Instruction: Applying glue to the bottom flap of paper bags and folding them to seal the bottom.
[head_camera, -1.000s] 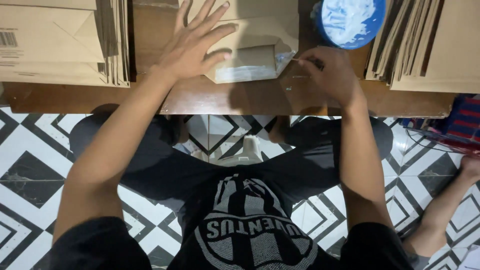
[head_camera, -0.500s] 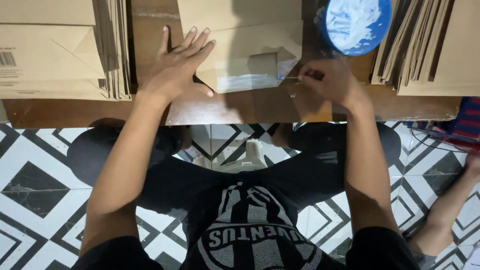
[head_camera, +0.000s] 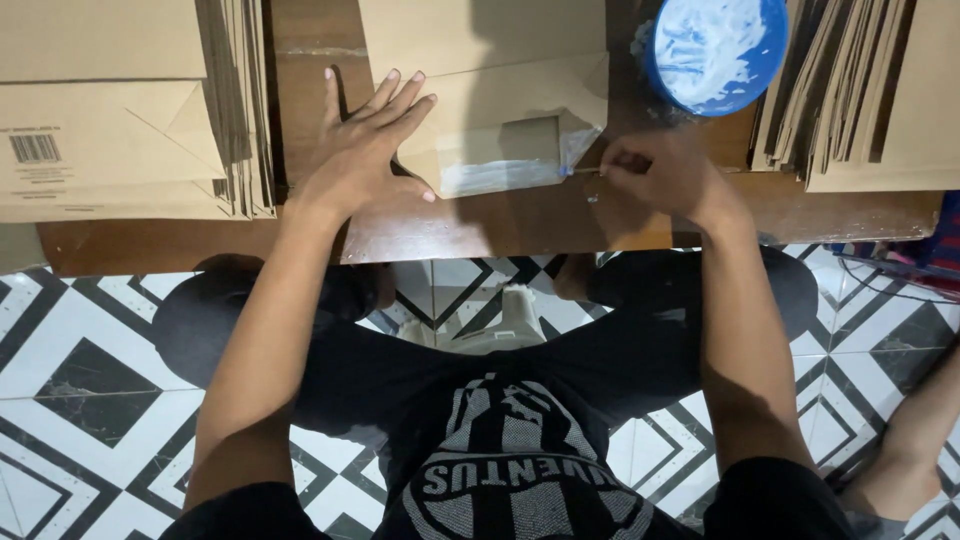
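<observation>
I kept my left hand (head_camera: 365, 150) spread flat, holding the folded brown paper bag (head_camera: 500, 120) down on the wooden bench (head_camera: 520, 215), while my right hand (head_camera: 655, 175) closed its grip on what looked like a thin stick (head_camera: 578, 171), best drawn evenly along the flap's edge.

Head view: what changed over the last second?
The left hand, fingers spread a second ago, closed them and slid left off the brown paper bag. The right hand keeps pinching a thin stick at the bag's fold. The blue glue bowl and paper stacks stayed put.
</observation>
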